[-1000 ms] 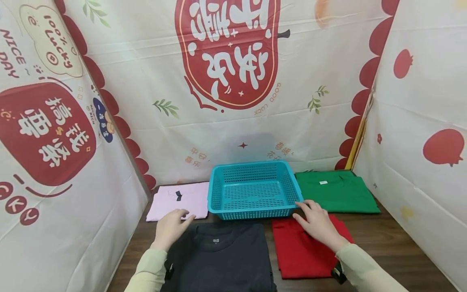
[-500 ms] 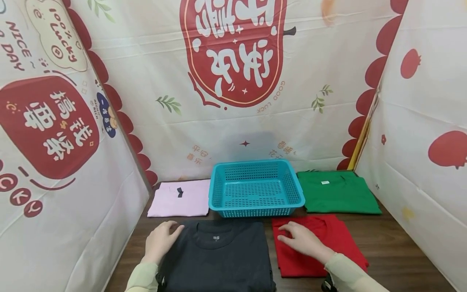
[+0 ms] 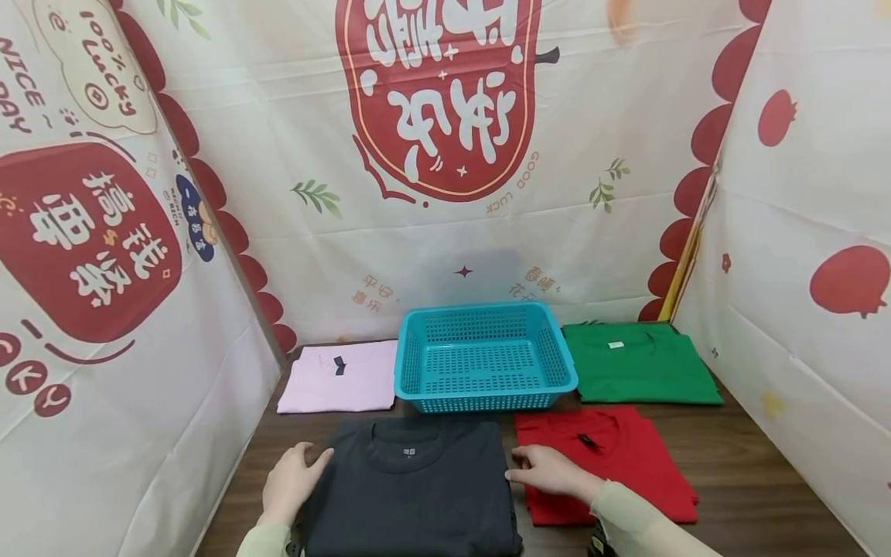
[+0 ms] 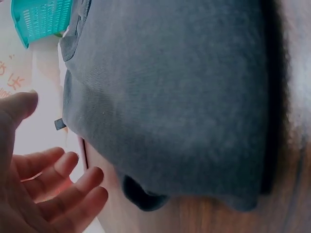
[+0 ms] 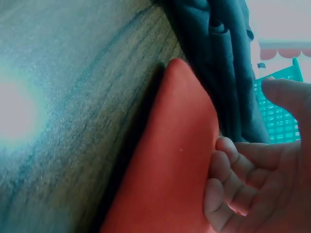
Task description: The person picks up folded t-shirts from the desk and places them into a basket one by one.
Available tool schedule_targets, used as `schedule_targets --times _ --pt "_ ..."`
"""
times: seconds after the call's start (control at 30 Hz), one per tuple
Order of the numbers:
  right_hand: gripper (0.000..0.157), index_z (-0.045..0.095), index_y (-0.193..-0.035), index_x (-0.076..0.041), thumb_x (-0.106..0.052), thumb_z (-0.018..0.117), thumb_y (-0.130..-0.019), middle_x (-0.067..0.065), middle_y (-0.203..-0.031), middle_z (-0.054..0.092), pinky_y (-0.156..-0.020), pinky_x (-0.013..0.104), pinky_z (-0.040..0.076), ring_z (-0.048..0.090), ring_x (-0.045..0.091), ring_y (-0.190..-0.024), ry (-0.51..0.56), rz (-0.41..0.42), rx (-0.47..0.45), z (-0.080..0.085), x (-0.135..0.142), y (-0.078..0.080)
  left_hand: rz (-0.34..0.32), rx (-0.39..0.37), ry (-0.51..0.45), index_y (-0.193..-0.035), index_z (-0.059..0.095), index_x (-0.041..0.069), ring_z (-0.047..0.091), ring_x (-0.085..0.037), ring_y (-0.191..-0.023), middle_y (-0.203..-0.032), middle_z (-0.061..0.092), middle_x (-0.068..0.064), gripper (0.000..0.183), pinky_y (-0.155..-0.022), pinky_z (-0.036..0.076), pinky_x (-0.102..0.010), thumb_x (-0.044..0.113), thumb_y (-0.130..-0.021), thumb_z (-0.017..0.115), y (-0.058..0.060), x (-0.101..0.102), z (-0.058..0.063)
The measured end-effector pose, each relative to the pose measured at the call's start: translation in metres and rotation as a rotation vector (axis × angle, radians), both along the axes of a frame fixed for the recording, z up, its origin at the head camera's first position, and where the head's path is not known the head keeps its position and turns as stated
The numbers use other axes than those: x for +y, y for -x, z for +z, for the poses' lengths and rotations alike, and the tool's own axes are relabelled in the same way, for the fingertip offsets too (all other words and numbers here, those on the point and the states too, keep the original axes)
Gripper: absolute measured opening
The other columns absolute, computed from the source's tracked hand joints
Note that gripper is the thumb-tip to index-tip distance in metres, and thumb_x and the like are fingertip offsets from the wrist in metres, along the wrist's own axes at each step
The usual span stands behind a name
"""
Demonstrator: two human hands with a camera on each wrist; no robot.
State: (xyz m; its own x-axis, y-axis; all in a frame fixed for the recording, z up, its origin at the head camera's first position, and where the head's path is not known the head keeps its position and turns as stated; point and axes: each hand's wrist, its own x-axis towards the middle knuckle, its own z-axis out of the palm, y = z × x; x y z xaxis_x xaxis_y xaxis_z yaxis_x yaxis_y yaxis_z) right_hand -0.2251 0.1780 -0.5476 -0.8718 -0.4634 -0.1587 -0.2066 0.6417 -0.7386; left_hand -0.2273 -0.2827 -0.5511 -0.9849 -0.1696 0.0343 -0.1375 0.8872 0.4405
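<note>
A folded dark grey T-shirt [image 3: 411, 491] lies at the front middle of the table. At its left edge hovers my left hand [image 3: 291, 481], fingers apart and loosely bent, holding nothing; the left wrist view shows a gap between the fingers [image 4: 80, 191] and the cloth. On the other side, my right hand [image 3: 550, 470] is over the left part of a folded red shirt [image 3: 629, 468], its fingertips close to the grey shirt's right edge. In the right wrist view its loosely bent fingers [image 5: 221, 191] are beside the red cloth; whether they touch it I cannot tell.
Behind the grey shirt stands a turquoise plastic basket [image 3: 487, 404] with nothing in it. A folded pink shirt [image 3: 362, 387] lies left of the basket and a folded green shirt [image 3: 640, 367] right of it. Printed cloth walls [image 3: 445, 240] enclose the wooden table [image 3: 752, 480].
My right hand has moved from the basket's front right corner, back toward me and leftward to the grey shirt's edge. The left hand has come down and left along the other edge.
</note>
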Motion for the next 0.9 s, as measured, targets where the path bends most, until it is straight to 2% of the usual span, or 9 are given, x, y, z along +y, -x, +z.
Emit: schedule_targets --times 0.1,0.17,0.27,0.37,0.5,0.6,0.77,0.9 --pt "0.054 0.060 -0.121 0.011 -0.033 0.066 -0.090 -0.004 -0.052 0.041 -0.050 0.026 0.029 0.033 0.010 -0.047 -0.001 0.006 0.004 -0.002 -0.002 0.003 0.017 -0.019 -0.007 -0.121 0.056 -0.011 0.062 -0.040 -0.095 -0.101 0.064 -0.021 0.069 -0.079 0.049 -0.055 0.051 -0.090 0.059 0.000 0.000 0.001" --pt "0.055 0.060 -0.121 0.011 -0.034 0.066 -0.090 -0.004 -0.052 0.042 -0.052 0.027 0.030 0.034 0.010 -0.048 -0.018 0.013 0.008 -0.005 -0.002 0.005 0.026 -0.034 -0.014 -0.122 0.055 -0.012 0.062 -0.039 -0.096 -0.101 0.065 -0.021 0.071 -0.081 0.048 -0.055 0.052 -0.091 0.058 0.000 0.001 0.000" --pt "0.057 0.060 -0.123 0.009 -0.036 0.067 -0.089 -0.001 -0.063 0.052 -0.060 0.031 0.040 0.045 0.012 -0.061 -0.066 0.018 0.023 -0.008 -0.001 0.006 0.030 -0.049 -0.025 -0.123 0.054 -0.012 0.062 -0.039 -0.096 -0.102 0.066 -0.021 0.073 -0.082 0.047 -0.055 0.054 -0.091 0.056 0.001 0.002 -0.003" --pt "0.060 0.059 -0.126 0.007 -0.040 0.066 -0.089 0.003 -0.076 0.057 -0.067 0.033 0.042 0.050 0.014 -0.075 -0.104 0.036 0.031 -0.010 -0.001 0.006 0.038 -0.062 -0.049 -0.123 0.055 -0.011 0.063 -0.040 -0.095 -0.104 0.067 -0.022 0.074 -0.081 0.047 -0.056 0.055 -0.091 0.055 0.001 0.003 -0.005" --pt "0.062 0.063 -0.124 0.003 -0.046 0.068 -0.087 0.000 -0.072 0.052 -0.059 0.030 0.033 0.045 0.014 -0.070 -0.111 0.061 0.026 -0.010 -0.003 0.005 0.048 -0.085 -0.072 -0.122 0.056 -0.011 0.062 -0.043 -0.097 -0.110 0.066 -0.025 0.074 -0.081 0.047 -0.056 0.057 -0.091 0.055 0.001 0.004 -0.007" --pt "0.062 0.064 -0.121 0.001 -0.048 0.070 -0.084 -0.001 -0.071 0.048 -0.057 0.029 0.030 0.041 0.012 -0.068 -0.112 0.068 0.021 -0.009 -0.006 0.004 0.038 -0.107 -0.068 -0.121 0.057 -0.011 0.062 -0.043 -0.097 -0.113 0.064 -0.027 0.078 -0.080 0.048 -0.056 0.061 -0.091 0.053 0.003 0.005 -0.008" --pt "0.059 0.066 -0.117 -0.001 -0.049 0.071 -0.083 -0.001 -0.080 0.052 -0.060 0.033 0.033 0.044 0.014 -0.071 -0.139 0.060 0.022 -0.007 -0.009 0.003 0.024 -0.156 -0.073 -0.117 0.058 -0.013 0.063 -0.042 -0.092 -0.109 0.063 -0.030 0.085 -0.077 0.049 -0.054 0.067 -0.089 0.049 0.008 0.008 -0.008" --pt "0.058 0.066 -0.116 -0.002 -0.050 0.071 -0.082 -0.002 -0.089 0.059 -0.065 0.035 0.042 0.051 0.014 -0.076 -0.160 0.065 0.021 -0.007 -0.011 0.005 0.011 -0.171 -0.131 -0.116 0.058 -0.015 0.062 -0.042 -0.093 -0.107 0.062 -0.031 0.082 -0.079 0.049 -0.054 0.062 -0.090 0.051 0.011 0.008 -0.010"
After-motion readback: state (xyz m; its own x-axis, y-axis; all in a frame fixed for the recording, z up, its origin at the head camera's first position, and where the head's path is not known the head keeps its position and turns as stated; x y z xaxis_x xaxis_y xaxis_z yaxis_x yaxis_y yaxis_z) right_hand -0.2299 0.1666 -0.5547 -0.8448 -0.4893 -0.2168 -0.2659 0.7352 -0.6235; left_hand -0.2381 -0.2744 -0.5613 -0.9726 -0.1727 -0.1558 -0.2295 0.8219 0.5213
